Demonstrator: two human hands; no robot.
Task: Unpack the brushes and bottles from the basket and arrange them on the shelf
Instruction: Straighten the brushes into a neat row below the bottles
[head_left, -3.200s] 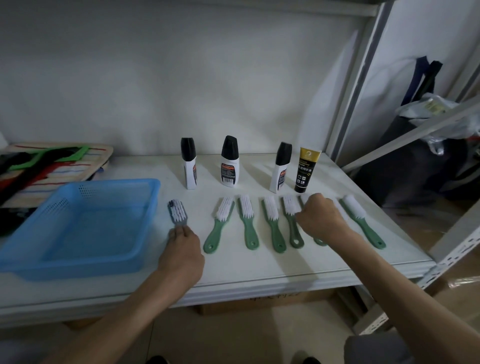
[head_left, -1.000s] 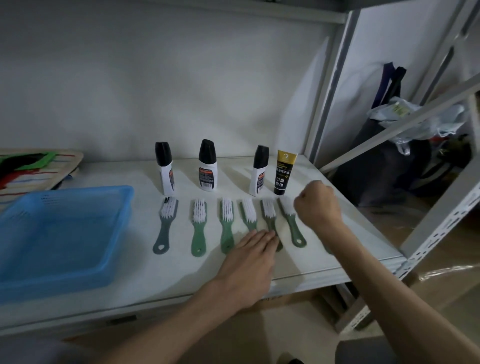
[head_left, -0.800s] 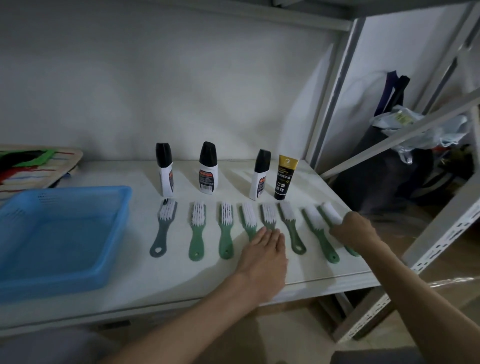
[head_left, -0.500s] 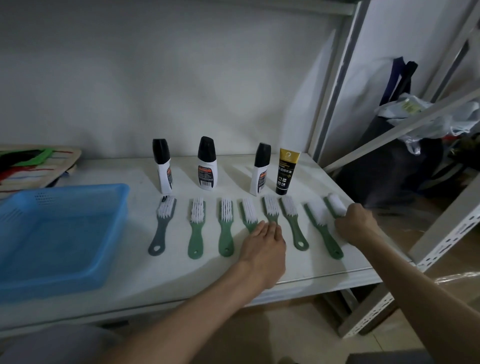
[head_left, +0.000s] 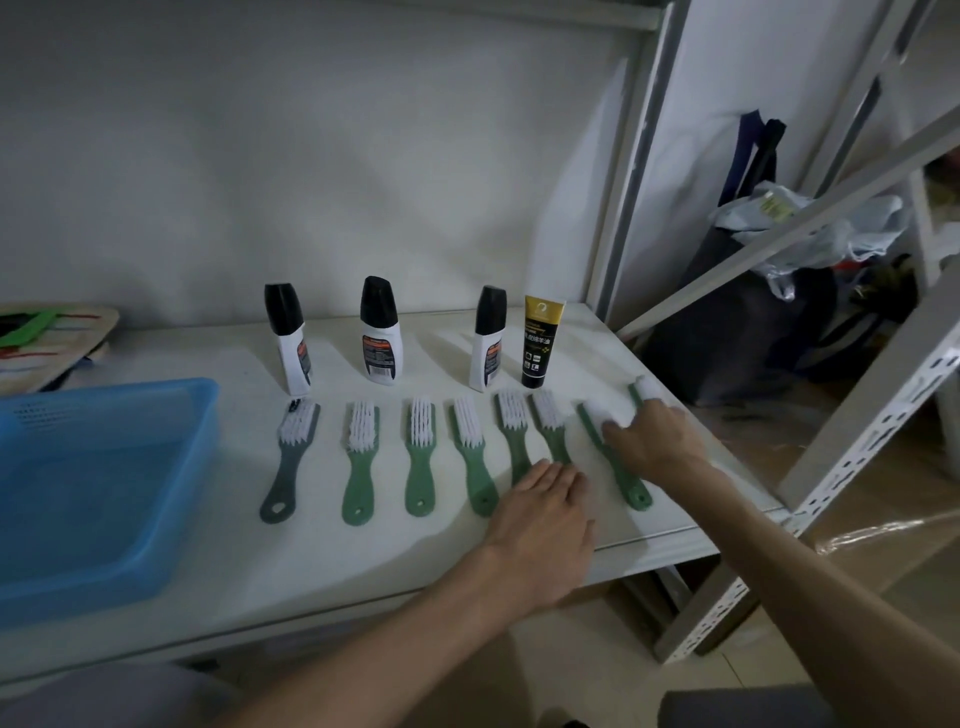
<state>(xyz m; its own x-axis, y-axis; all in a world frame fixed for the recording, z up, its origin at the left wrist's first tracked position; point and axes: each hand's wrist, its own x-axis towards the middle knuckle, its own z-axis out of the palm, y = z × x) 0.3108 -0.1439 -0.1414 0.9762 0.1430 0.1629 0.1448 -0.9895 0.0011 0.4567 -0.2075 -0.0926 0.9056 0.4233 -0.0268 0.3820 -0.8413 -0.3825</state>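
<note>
Three white bottles with black caps (head_left: 381, 332) and a black-and-gold tube (head_left: 540, 340) stand in a row at the back of the white shelf (head_left: 311, 561). In front lies a row of brushes: one grey brush (head_left: 288, 457) at the left, then several green brushes (head_left: 420, 457). My left hand (head_left: 540, 519) lies flat, fingertips on the handles of two brushes right of centre. My right hand (head_left: 654, 441) rests with fingers spread over the two rightmost brushes. It hides most of the last brush, whose white bristle tip (head_left: 641, 387) shows. The blue basket (head_left: 130, 389) holds nothing.
A striped board with green and black items (head_left: 47, 338) lies at the far left behind the basket. A grey shelf upright (head_left: 628, 208) stands at the back right corner. Past it, dark bags and plastic wrap (head_left: 779, 291) sit beyond the shelf's right edge.
My right hand has loosened from the rightmost brush and spread its fingers leftward onto the brush beside it. My left hand stays on the handles.
</note>
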